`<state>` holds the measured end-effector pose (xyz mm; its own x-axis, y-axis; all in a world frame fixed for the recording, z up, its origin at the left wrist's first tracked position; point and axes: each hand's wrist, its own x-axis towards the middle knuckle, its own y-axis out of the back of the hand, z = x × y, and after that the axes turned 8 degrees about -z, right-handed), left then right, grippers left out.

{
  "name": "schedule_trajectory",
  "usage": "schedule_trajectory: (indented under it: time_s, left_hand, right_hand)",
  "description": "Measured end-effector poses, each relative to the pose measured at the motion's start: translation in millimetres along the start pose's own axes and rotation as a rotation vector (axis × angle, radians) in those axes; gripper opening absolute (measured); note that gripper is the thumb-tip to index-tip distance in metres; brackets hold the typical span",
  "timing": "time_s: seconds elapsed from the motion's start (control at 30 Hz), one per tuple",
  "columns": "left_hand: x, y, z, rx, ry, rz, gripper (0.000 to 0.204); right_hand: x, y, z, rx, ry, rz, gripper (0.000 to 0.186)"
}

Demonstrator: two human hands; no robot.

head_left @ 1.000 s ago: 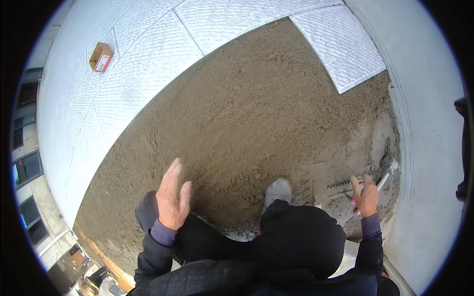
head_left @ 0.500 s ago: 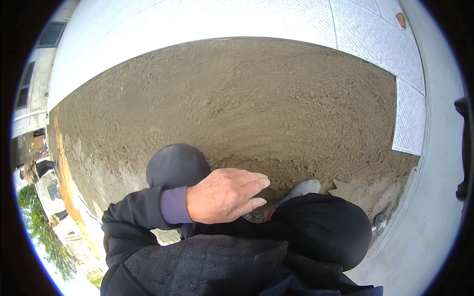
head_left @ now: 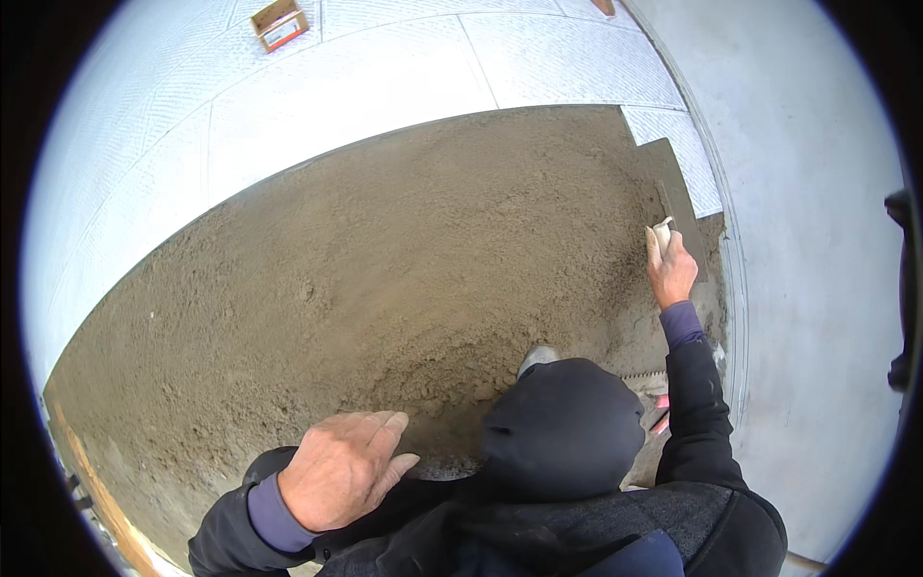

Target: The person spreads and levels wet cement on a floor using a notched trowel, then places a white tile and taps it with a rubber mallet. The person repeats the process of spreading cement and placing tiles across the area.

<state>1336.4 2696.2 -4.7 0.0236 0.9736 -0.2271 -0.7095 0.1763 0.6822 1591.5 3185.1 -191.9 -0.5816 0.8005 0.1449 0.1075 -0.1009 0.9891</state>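
Right hand is extended forward and to the right, closed around the pale handle of a trowel. The trowel blade lies flat on the sand bed at its far right corner, directly ahead of the hand, touching the edge of the laid tiles. Its long axis runs away from the person, roughly parallel to the wall on the right.

Left hand holds nothing; fingers are spread and relaxed, hovering above the near edge of the sand over the left knee, well apart from the trowel. The right hand is therefore the only one at the tool.

A small open box sits on the tiles at the far left; its contents cannot be made out. A notched tool lies partly hidden beside the right sleeve.
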Motion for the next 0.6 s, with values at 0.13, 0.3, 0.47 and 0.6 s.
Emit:
schedule_trajectory:
  time_s: [0.13,0.3,0.47,0.6]
  left_hand:
    - [-27.7,-19.6,3.1,-0.048,0.026,0.1,0.04]
    - [-34.8,-33.8,7.4,-0.038,0.044,0.022,0.042]
    - [-38.2,-36.4,10.4,-0.047,0.0,0.057,0.035]
    - [-43.7,-46.1,10.6,-0.062,-0.014,0.064,0.033]
  right_hand:
    - [10.4,-33.0,-54.2,0.051,0.084,0.015,0.039]
    - [-49.5,-30.1,-153.2,0.199,0.449,-0.105,0.036]
    - [-104.5,-12.7,-265.4,0.37,0.744,-0.304,0.036]
    - [-122.9,-11.4,-333.7,0.402,0.948,-0.482,0.039]
